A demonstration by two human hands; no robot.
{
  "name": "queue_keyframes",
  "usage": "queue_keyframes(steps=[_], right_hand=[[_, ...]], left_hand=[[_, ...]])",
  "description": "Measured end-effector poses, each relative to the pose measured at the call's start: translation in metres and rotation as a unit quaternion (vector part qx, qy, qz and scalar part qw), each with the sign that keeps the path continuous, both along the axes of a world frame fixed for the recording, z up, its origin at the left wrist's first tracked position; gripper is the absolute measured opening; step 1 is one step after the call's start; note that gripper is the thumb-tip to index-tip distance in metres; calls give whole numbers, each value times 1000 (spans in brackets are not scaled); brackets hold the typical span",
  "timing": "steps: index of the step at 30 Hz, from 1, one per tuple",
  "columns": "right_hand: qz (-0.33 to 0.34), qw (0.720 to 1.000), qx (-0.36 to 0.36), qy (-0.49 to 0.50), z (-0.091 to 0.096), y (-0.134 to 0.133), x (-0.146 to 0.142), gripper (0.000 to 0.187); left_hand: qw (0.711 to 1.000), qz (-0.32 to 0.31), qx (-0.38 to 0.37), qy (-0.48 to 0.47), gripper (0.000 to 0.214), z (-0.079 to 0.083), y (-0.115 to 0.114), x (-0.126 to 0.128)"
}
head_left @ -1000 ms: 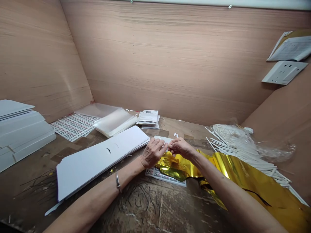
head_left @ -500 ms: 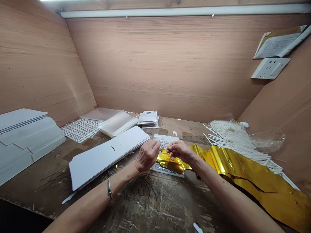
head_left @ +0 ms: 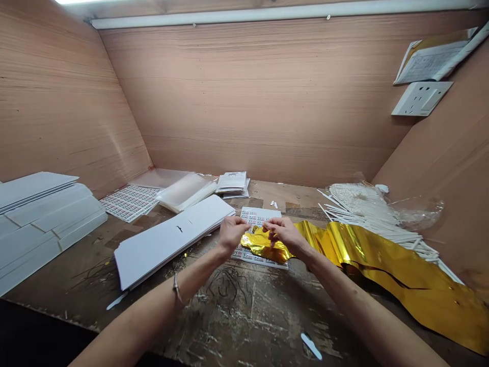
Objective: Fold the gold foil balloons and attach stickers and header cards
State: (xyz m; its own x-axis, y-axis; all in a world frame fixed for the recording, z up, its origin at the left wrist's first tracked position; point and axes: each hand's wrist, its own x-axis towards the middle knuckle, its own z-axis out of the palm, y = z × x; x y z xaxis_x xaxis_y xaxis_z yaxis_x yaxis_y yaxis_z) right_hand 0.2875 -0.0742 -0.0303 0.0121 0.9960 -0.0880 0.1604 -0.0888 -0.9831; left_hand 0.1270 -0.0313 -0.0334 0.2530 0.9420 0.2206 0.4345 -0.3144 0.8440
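Note:
My left hand (head_left: 231, 233) is closed in a pinch near the left end of a shiny gold foil sheet (head_left: 362, 244). Across a small gap, my right hand (head_left: 284, 234) is also pinched, above the crumpled part of the foil. What either set of fingertips holds, if anything, is too small to make out. Beneath the foil's left end lies a white sheet of printed stickers (head_left: 260, 211), partly covered. The foil stretches right under my right forearm to the table's right side.
A stack of white card pieces (head_left: 171, 239) lies left of my hands, with clear plastic sleeves (head_left: 185, 192) behind it. White sticks (head_left: 389, 224) are heaped at the back right. Thin dark wires (head_left: 225, 288) and a small white strip (head_left: 311, 346) lie in front.
My left hand has turned slightly, its fingers still pinched and close to my right hand. The view has shifted a little. The foil lies much as before.

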Motion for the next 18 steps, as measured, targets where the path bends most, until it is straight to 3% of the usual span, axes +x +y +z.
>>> queue_keyframes(steps=[1,3,6,10,15,18], right_hand=[[-12,994,37,-100,-3,-1,1,18],[-16,947,108,-303,-10,-4,3,16],[22,856,140,-497,-21,-12,2,23],[58,799,146,-580,-29,-20,-2,27],[55,778,179,-600,-33,-21,-2,26],[58,770,194,-605,-34,-21,-1,26]], left_hand=[[993,29,-107,-32,16,4,3,1],[962,63,-257,-66,19,12,6,4],[931,77,-353,-62,25,19,4,9],[920,85,-382,-34,27,16,-1,16],[912,86,-401,-3,14,9,-1,26],[909,85,-407,9,25,7,-1,33]])
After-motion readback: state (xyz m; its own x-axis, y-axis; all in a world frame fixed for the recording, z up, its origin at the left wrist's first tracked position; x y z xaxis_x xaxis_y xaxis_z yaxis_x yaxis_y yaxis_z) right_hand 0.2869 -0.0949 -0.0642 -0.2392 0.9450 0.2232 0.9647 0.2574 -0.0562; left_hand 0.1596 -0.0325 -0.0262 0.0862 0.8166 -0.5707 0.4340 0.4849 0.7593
